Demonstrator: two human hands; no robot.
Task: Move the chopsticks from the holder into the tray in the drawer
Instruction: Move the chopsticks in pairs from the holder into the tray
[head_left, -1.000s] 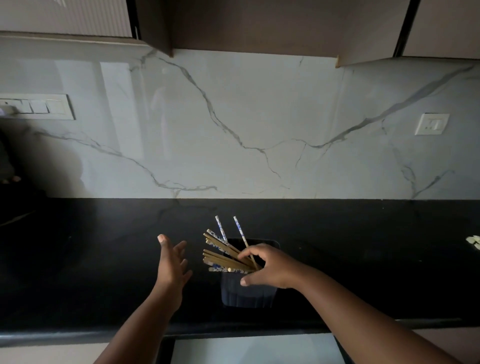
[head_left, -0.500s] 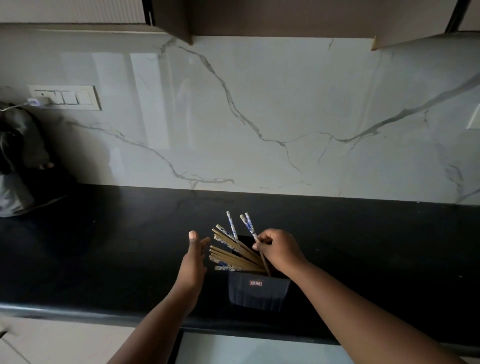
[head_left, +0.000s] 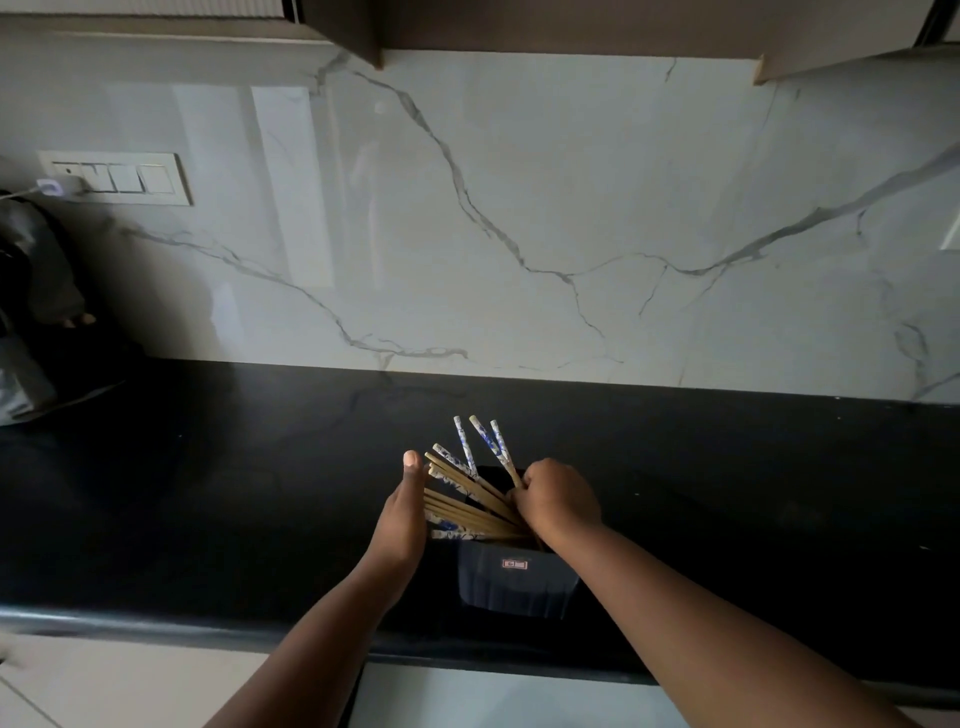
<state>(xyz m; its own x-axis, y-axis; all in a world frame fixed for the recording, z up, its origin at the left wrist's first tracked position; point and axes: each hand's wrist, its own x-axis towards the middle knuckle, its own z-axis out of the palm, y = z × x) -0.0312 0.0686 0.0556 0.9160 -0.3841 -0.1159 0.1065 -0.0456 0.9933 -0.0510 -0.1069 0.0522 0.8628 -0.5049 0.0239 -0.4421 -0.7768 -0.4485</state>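
A dark blue holder (head_left: 517, 579) stands near the front edge of the black counter (head_left: 208, 493). Several chopsticks (head_left: 467, 506) fan out of it to the left, some plain wood, some white with blue patterns. My right hand (head_left: 558, 499) is closed around the chopsticks at the holder's mouth, three patterned ones sticking up above its fingers. My left hand (head_left: 405, 512) is flat and open, its palm against the fanned tips on the left side. The drawer and its tray are out of sight.
A marble backsplash (head_left: 519, 208) rises behind the counter. A switch panel (head_left: 117, 178) with a plugged-in cable sits at the left, above a dark bag-like object (head_left: 31, 312) on the counter. White cabinet fronts (head_left: 130, 686) lie below the counter edge.
My left hand moved right until it touches the chopstick tips. My right hand closed tighter on the bundle at the holder's mouth. The view drifted right and down a little.
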